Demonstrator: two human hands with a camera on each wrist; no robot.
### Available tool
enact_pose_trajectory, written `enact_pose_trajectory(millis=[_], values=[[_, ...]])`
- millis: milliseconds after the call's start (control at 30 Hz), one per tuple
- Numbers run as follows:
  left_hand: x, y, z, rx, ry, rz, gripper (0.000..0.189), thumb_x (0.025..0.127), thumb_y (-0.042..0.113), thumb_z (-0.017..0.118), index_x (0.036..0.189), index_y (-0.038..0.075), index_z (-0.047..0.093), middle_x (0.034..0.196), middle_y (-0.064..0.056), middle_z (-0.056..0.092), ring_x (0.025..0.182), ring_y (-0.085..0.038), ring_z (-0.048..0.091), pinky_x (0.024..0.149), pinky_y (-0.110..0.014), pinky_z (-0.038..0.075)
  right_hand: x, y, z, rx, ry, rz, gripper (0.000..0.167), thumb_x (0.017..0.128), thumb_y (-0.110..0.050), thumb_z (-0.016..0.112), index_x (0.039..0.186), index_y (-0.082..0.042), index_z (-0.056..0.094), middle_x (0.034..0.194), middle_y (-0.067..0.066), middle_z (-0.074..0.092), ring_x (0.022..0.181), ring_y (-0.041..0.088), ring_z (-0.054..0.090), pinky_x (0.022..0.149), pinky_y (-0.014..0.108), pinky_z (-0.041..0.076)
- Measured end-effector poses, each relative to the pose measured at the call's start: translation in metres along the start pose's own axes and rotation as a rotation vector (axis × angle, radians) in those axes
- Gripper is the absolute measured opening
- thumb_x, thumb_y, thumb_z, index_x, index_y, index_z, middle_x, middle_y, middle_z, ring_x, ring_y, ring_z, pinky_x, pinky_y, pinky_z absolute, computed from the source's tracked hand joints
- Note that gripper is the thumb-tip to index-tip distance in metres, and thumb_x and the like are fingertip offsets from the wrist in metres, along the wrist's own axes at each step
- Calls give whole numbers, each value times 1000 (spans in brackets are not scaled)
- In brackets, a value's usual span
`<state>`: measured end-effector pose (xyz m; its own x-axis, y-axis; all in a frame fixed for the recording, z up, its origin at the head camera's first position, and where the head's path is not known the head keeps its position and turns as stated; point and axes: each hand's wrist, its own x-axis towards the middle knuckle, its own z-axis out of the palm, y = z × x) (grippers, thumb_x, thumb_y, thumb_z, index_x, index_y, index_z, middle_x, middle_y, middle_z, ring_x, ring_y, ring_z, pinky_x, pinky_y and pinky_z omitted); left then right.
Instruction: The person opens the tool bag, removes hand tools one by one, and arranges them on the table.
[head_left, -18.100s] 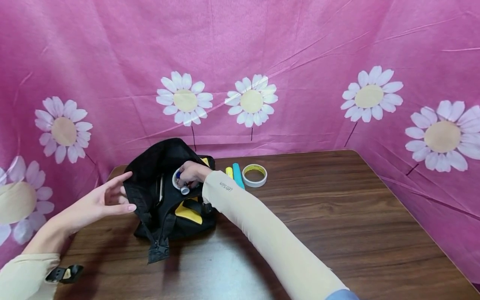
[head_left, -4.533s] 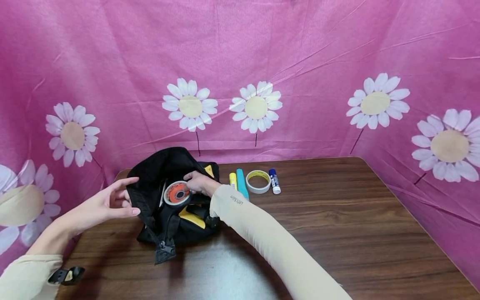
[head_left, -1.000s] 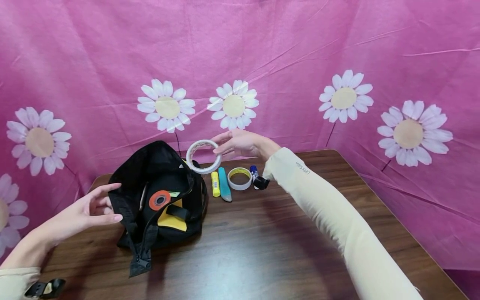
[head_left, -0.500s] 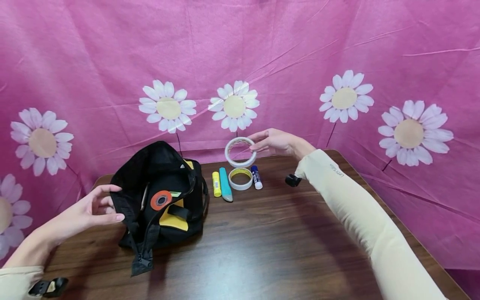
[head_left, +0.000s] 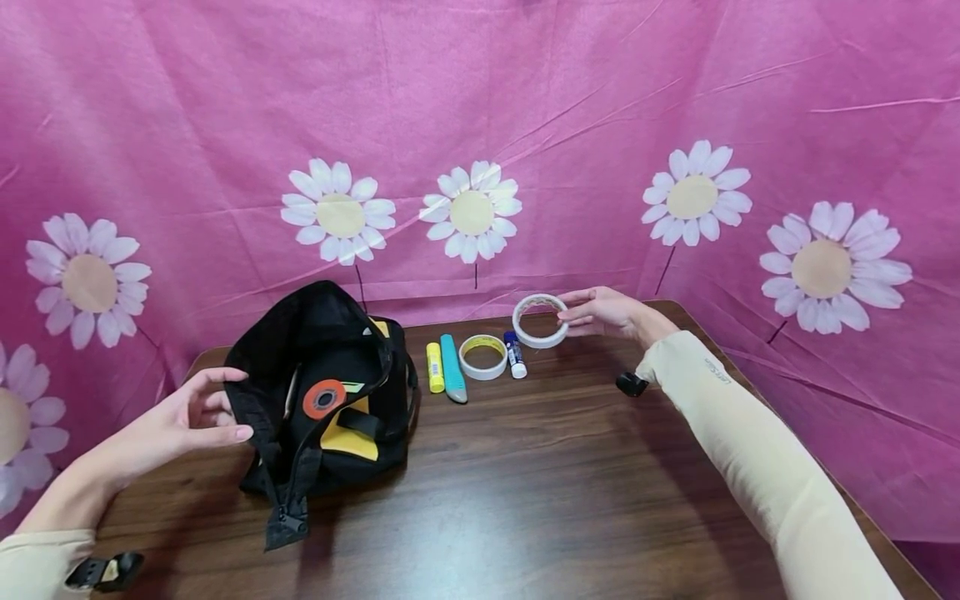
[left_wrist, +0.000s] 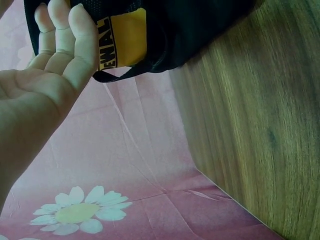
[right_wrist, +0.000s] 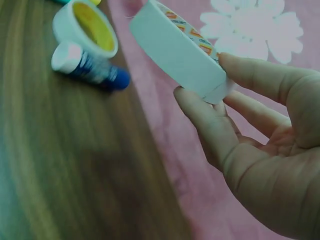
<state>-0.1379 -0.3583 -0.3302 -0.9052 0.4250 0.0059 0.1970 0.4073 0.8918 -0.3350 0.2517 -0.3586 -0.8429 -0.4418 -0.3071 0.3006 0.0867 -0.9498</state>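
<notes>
My right hand (head_left: 607, 315) pinches a roll of white tape (head_left: 517, 321) by its right side, thumb and fingers on the rim. In the right wrist view the tape roll (right_wrist: 175, 52) is tilted, with an orange pattern inside its core. At the left, my left hand (head_left: 187, 417) holds the opening edge of a black bag (head_left: 330, 333) with yellow patches, and the bag gapes toward me. Part of a yellow label (left_wrist: 129, 37) shows beside the fingers in the left wrist view. Inside the bag lies an orange disc with a dark centre (head_left: 324, 399).
Right of the bag, a yellow tube (head_left: 435, 368), a teal box cutter (head_left: 453, 369), another tape roll (head_left: 483, 372) and a blue-and-white glue stick (head_left: 515, 355) lie in a row on the wooden table (head_left: 525, 492). A pink flowered cloth (head_left: 570, 108) hangs behind the table.
The glue stick came out of the bag onto the table earlier. Then my right hand lifted the white tape roll out and carried it right, past the row. My left hand stays at the bag's edge.
</notes>
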Motion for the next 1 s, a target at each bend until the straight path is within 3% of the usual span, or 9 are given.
enact_pose_trajectory(millis=[167, 467, 833, 1000], values=[[-1, 1, 0, 9, 2, -17, 66, 94, -6, 65, 141, 26, 32, 83, -12, 61, 75, -23, 64, 68, -33, 53, 1, 26, -10, 35, 21, -12, 59, 100, 10, 53, 153, 12, 27, 94, 7, 73, 89, 16, 72, 90, 39, 55], [-2, 2, 0, 8, 7, -39, 66, 95, -4, 65, 145, 20, 28, 84, -8, 60, 76, -24, 63, 70, -31, 52, 6, 62, -18, 80, 62, -7, 61, 98, 9, 57, 152, 12, 30, 103, 10, 72, 100, 19, 70, 93, 39, 54], [-1, 2, 0, -15, 10, -15, 67, 93, -7, 66, 144, 15, 29, 82, -5, 59, 74, -19, 62, 68, -31, 53, 7, 78, -24, 78, 81, 21, 63, 99, 8, 55, 153, 12, 24, 108, 8, 71, 97, 17, 70, 91, 38, 55], [-2, 2, 0, -17, 7, -10, 67, 93, -7, 65, 144, 16, 29, 82, -5, 60, 74, -19, 62, 68, -31, 52, 9, 80, -25, -26, 90, 1, 60, 99, 4, 59, 151, 13, 29, 107, 7, 67, 94, 13, 68, 88, 35, 56]])
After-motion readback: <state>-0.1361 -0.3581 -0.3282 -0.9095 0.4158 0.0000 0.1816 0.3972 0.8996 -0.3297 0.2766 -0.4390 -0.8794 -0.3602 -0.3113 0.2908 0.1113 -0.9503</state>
